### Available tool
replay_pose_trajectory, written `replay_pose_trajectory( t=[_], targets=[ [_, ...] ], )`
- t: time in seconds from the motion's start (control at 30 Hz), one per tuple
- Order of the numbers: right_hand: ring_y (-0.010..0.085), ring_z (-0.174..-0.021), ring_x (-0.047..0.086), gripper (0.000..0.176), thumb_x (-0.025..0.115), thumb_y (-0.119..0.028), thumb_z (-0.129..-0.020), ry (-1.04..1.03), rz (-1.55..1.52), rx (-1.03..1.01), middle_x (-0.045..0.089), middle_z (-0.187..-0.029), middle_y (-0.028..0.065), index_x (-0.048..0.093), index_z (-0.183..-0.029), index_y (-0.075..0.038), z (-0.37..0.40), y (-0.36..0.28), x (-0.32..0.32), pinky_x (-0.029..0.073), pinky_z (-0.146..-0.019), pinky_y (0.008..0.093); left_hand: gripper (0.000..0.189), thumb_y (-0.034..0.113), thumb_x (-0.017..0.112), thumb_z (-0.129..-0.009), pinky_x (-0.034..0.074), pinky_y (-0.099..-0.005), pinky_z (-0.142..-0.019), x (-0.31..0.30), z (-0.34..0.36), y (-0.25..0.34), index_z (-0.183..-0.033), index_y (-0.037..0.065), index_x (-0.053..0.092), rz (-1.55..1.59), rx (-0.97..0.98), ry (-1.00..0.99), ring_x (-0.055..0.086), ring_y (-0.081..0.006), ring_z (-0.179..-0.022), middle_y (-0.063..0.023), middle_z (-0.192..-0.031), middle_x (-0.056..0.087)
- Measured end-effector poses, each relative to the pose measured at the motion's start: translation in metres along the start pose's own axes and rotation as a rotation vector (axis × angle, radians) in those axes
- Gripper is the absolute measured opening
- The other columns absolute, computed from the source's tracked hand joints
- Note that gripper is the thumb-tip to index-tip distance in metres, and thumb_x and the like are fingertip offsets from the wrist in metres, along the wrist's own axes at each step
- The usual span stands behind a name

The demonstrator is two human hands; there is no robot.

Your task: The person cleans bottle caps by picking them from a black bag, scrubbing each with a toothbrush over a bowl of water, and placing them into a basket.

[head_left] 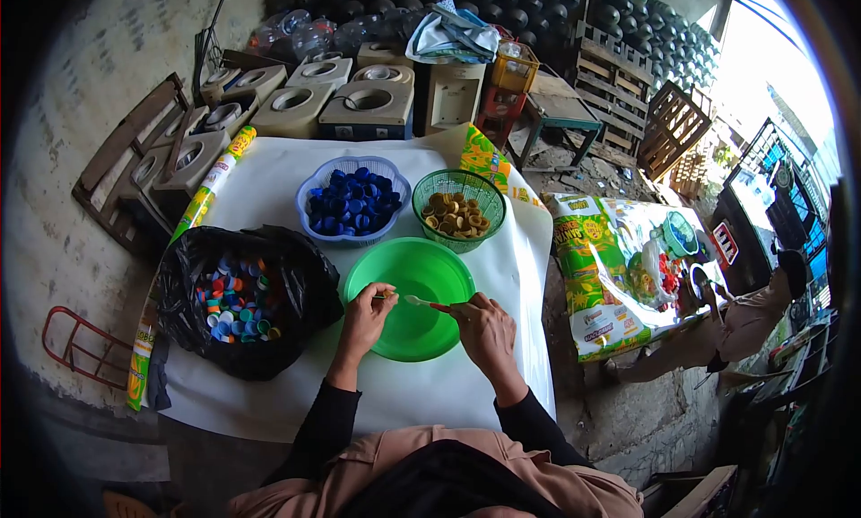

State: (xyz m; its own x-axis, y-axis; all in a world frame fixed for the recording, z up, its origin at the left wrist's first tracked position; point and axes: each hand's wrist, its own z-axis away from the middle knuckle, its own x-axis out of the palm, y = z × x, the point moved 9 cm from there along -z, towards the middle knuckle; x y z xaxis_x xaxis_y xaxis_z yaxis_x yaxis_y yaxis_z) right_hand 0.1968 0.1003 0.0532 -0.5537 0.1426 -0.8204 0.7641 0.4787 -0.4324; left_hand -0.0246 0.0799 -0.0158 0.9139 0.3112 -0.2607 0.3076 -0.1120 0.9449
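Over the green basin (pixel 359 276), my left hand (pixel 366 316) is closed in a pinch on a small yellowish-brown thing, possibly a cap, largely covered by the fingers. My right hand (pixel 489 330) grips a thin tool (pixel 420 301) with a pale tip and reddish-brown handle, its tip pointing at my left hand. Behind the basin stand a lavender-blue basket (pixel 309 179) of blue bottle caps (pixel 354 204) and a green mesh basket (pixel 489 188) of yellow-brown caps (pixel 456 215). A black plastic bag (pixel 296 276) at the left lies open, showing mixed-colour caps (pixel 238 307).
White sheeting (pixel 413 397) covers the table, with a rolled printed edge (pixel 199 200) at left. Old dispenser housings (pixel 368 110) line the back. At right, another person (pixel 708 325) works at a second table (pixel 596 316). A red metal frame (pixel 85 348) leans at far left.
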Motion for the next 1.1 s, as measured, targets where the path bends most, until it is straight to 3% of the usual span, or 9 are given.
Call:
replay_pose_trajectory(
  t=[0.07, 0.23, 0.67, 0.87, 1.1],
  targets=[
    [0.0237, -0.068, 0.064, 0.013, 0.072, -0.024, -0.089, 0.057, -0.085, 0.033, 0.064, -0.078, 0.003, 0.08, -0.096, -0.017, 0.003, 0.002, -0.012, 0.049, -0.06, 0.0376, 0.022, 0.014, 0.064, -0.099, 0.052, -0.0287, -0.072, -0.002, 0.0, -0.008, -0.111, -0.004, 0.063, 0.044, -0.003, 0.014, 0.066, -0.0138, -0.077, -0.0098, -0.088, 0.07],
    [0.0258, -0.076, 0.069, 0.013, 0.071, -0.025, -0.09, -0.057, -0.258, 0.07, 0.071, -0.094, 0.0021, 0.079, -0.098, -0.018, 0.013, 0.001, -0.003, 0.052, -0.064, 0.0364, 0.029, 0.017, 0.059, -0.102, 0.053, -0.0293, -0.073, 0.005, 0.0, -0.009, -0.12, -0.005, 0.064, 0.016, -0.033, -0.068, 0.068, -0.0159, -0.08, -0.012, -0.09, 0.071],
    [0.0246, -0.071, 0.067, 0.012, 0.071, -0.025, -0.09, 0.036, -0.2, 0.008, 0.068, -0.085, 0.0031, 0.08, -0.095, -0.018, 0.012, -0.001, -0.005, 0.049, -0.06, 0.0362, 0.03, 0.016, 0.055, -0.103, 0.054, -0.0339, -0.075, 0.007, 0.002, 0.01, -0.123, -0.005, 0.063, -0.124, 0.001, -0.091, 0.071, -0.0254, -0.085, -0.0183, -0.101, 0.071],
    [0.0246, -0.073, 0.065, 0.012, 0.072, -0.025, -0.088, 0.068, -0.079, -0.003, 0.065, -0.081, 0.0034, 0.08, -0.093, -0.018, 0.003, 0.0, -0.009, 0.049, -0.061, 0.0376, 0.031, 0.017, 0.054, -0.104, 0.055, -0.0345, -0.076, 0.005, -0.001, 0.004, -0.124, -0.004, 0.062, -0.172, 0.056, -0.038, 0.071, -0.0253, -0.085, -0.0191, -0.101, 0.071],
    [0.0257, -0.073, 0.064, 0.011, 0.069, -0.022, -0.089, -0.008, 0.037, -0.12, 0.064, -0.082, 0.0045, 0.08, -0.092, -0.021, -0.001, -0.003, 0.015, 0.049, -0.061, 0.0387, 0.031, 0.021, 0.046, -0.108, 0.056, -0.0293, -0.076, 0.003, -0.004, -0.015, -0.127, 0.0, 0.06, 0.045, -0.018, -0.023, 0.069, -0.0164, -0.082, -0.0121, -0.1, 0.071]
  ],
)
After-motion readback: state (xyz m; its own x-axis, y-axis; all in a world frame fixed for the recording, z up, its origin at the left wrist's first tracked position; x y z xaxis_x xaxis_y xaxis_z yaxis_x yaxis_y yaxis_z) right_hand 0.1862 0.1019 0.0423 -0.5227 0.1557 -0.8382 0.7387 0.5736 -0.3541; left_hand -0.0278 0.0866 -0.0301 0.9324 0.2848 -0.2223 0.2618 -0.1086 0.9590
